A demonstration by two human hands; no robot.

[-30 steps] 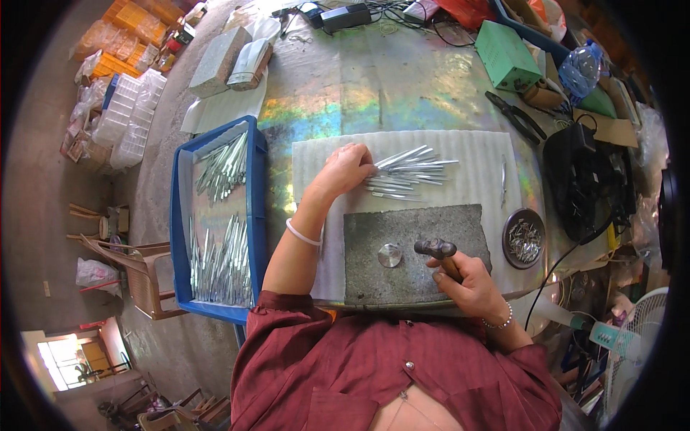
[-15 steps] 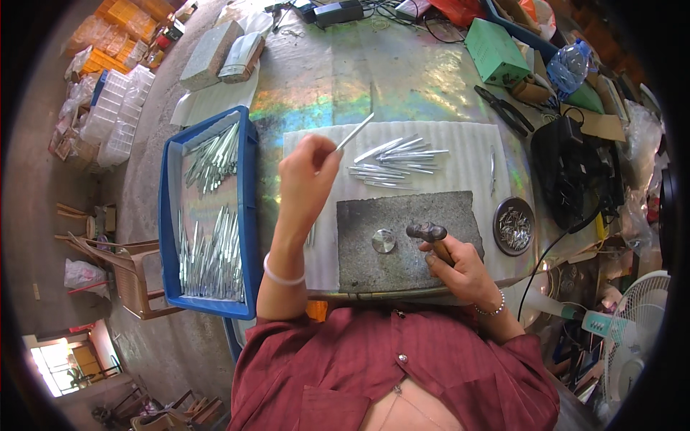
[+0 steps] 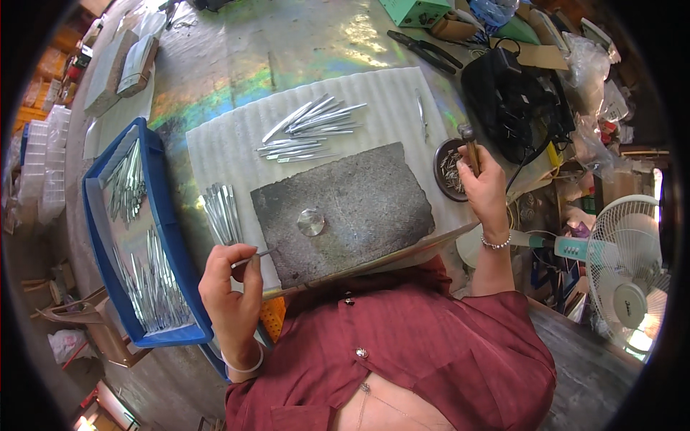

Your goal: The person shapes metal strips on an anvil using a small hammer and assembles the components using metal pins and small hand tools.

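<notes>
Your left fingers [image 3: 231,253] have lowered, pinching a rod [image 3: 267,252], the slab [image 3: 366,190] now just right of them; your right fingers [image 3: 471,185], wrapped round the hammer [image 3: 473,156], have swung toward the dish [image 3: 437,172]; neither is over the disc [image 3: 311,222] between.

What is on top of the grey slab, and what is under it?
A round metal disc lies on the grey slab. White foam sheet shows beyond its far edge; what is directly underneath is covered.
</notes>
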